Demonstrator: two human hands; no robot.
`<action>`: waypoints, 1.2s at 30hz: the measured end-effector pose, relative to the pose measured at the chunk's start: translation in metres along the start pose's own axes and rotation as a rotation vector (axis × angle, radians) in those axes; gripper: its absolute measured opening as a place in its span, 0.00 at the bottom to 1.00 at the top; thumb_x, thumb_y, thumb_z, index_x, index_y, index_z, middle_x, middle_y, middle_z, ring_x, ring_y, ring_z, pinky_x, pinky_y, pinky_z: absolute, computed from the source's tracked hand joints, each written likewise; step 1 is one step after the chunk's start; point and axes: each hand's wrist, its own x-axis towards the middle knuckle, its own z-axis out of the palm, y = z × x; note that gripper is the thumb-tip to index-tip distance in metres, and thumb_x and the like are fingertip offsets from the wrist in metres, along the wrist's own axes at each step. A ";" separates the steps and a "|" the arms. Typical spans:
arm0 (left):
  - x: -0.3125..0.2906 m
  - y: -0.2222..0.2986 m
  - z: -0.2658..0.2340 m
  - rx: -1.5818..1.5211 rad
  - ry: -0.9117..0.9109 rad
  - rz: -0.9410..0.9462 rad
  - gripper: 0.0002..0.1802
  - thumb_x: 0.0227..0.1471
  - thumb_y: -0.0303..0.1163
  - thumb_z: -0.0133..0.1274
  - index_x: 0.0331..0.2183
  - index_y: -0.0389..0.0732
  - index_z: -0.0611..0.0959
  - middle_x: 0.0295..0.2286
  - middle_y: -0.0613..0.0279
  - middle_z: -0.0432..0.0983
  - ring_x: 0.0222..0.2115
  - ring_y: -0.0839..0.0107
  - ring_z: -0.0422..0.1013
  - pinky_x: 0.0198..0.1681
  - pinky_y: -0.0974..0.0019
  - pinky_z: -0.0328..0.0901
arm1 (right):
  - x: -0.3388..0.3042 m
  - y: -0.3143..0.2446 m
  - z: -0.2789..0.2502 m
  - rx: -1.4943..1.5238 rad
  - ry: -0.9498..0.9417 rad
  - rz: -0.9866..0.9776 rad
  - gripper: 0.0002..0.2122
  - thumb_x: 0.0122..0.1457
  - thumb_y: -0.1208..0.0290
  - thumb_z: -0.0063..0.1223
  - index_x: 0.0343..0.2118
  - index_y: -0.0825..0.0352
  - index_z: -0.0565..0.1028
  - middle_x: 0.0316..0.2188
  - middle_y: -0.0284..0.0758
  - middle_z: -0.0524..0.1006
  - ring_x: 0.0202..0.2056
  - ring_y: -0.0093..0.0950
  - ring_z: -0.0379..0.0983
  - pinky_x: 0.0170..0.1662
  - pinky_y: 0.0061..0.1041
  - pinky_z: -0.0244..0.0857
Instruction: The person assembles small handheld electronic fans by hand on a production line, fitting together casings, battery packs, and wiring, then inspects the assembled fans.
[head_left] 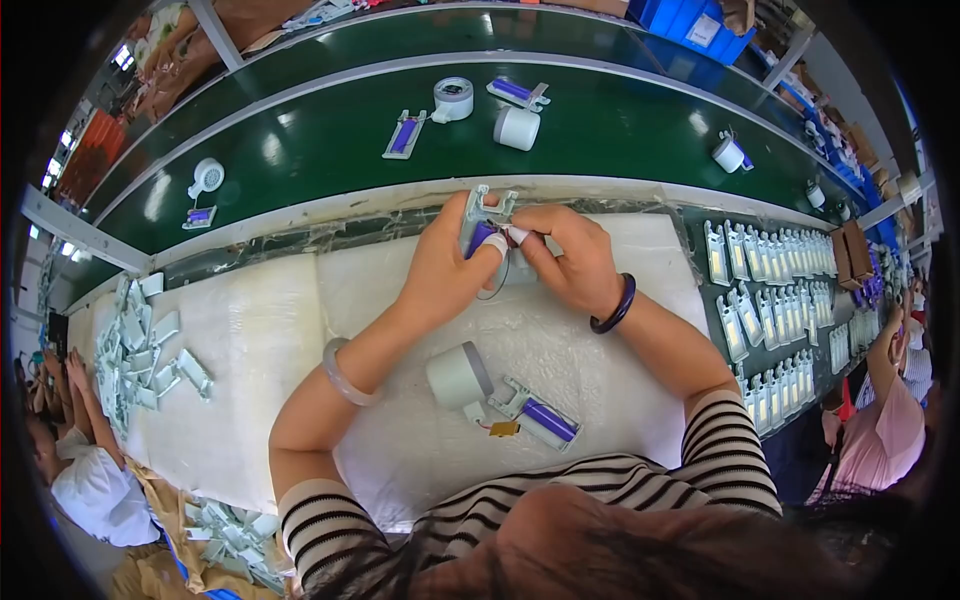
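Purple and pale-green, the unit (481,235) sits gripped in the left hand (445,265); the right hand (580,255) pinches at its side, apparently on a thin wire (497,290), though fingertips hide the contact. Hold the unit steady; guide the wire without tugging. Nearer the body than the grip, a cup-shaped housing (455,378) and second unit (541,413) restrict lowering. Leftward: loose pieces (137,345); rightward: rowed frames (775,252); beyond: a green belt (325,145).

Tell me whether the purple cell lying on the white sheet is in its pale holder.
In: the purple cell lies lengthwise between the long edges of its pale holder.
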 end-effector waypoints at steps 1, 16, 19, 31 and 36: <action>-0.001 0.000 0.000 0.016 0.000 -0.005 0.22 0.47 0.27 0.50 0.46 0.37 0.69 0.32 0.59 0.72 0.30 0.74 0.69 0.35 0.69 0.68 | 0.002 -0.001 -0.001 0.004 0.007 -0.031 0.12 0.49 0.86 0.54 0.37 0.68 0.74 0.35 0.40 0.77 0.37 0.34 0.75 0.39 0.27 0.69; 0.000 -0.004 0.005 0.248 0.013 0.268 0.23 0.43 0.27 0.49 0.45 0.34 0.69 0.34 0.52 0.73 0.35 0.66 0.70 0.41 0.66 0.64 | 0.003 -0.001 -0.003 -0.007 0.054 -0.127 0.11 0.48 0.87 0.54 0.34 0.68 0.75 0.33 0.40 0.75 0.34 0.34 0.74 0.36 0.25 0.69; 0.000 -0.001 0.005 0.270 0.010 0.273 0.22 0.43 0.27 0.49 0.44 0.34 0.69 0.34 0.52 0.73 0.35 0.63 0.70 0.41 0.65 0.64 | 0.003 -0.002 -0.004 -0.012 0.050 -0.123 0.11 0.48 0.87 0.54 0.34 0.68 0.75 0.33 0.40 0.75 0.34 0.33 0.74 0.36 0.25 0.69; 0.000 0.002 0.001 0.426 -0.022 0.428 0.23 0.42 0.26 0.49 0.44 0.34 0.69 0.35 0.50 0.71 0.36 0.58 0.70 0.42 0.63 0.64 | 0.001 0.007 -0.004 0.035 0.038 -0.154 0.12 0.46 0.89 0.54 0.35 0.68 0.75 0.32 0.40 0.74 0.35 0.35 0.73 0.36 0.26 0.68; 0.000 0.001 0.003 0.380 -0.024 0.392 0.23 0.42 0.26 0.49 0.44 0.35 0.69 0.35 0.51 0.71 0.36 0.57 0.70 0.43 0.63 0.63 | 0.002 0.006 -0.002 0.022 0.048 -0.160 0.13 0.45 0.90 0.54 0.34 0.68 0.75 0.32 0.40 0.74 0.37 0.36 0.73 0.38 0.28 0.68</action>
